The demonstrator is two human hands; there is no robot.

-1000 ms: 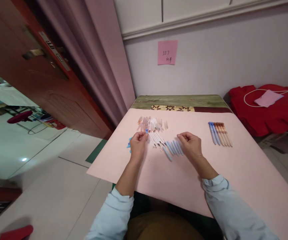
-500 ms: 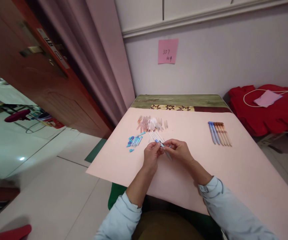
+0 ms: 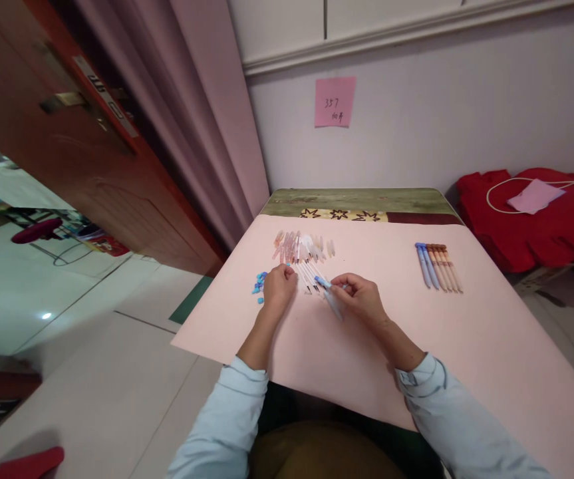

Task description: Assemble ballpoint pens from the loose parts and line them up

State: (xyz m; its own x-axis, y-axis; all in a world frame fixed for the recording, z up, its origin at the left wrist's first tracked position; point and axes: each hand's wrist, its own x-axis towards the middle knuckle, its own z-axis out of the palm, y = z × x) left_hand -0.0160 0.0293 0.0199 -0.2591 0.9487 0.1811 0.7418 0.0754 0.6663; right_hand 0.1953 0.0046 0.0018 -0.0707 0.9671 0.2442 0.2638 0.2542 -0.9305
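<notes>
Blue caps (image 3: 259,282) lie in a loose cluster at the left of the pink sheet (image 3: 366,372); the left hand (image 3: 281,289) rests just beside them, fingers curled, and whether they grasp anything cannot be told; beyond it, translucent pinkish-brown pen barrels (image 3: 290,247) form a pile; slender white refills with dark tips (image 3: 311,271) extend from the pile toward the wearer; the light-blue pen part (image 3: 323,283), with a deeper blue end, is above the near ends of the refills, pinched between thumb and fingers of the right hand (image 3: 359,296); on the wall, a pink sticky note (image 3: 335,102) reads "357", with smaller handwritten characters below; at far right, upright-aligned pens (image 3: 439,267) form a row, two blue, the others tan with brown tops.
</notes>
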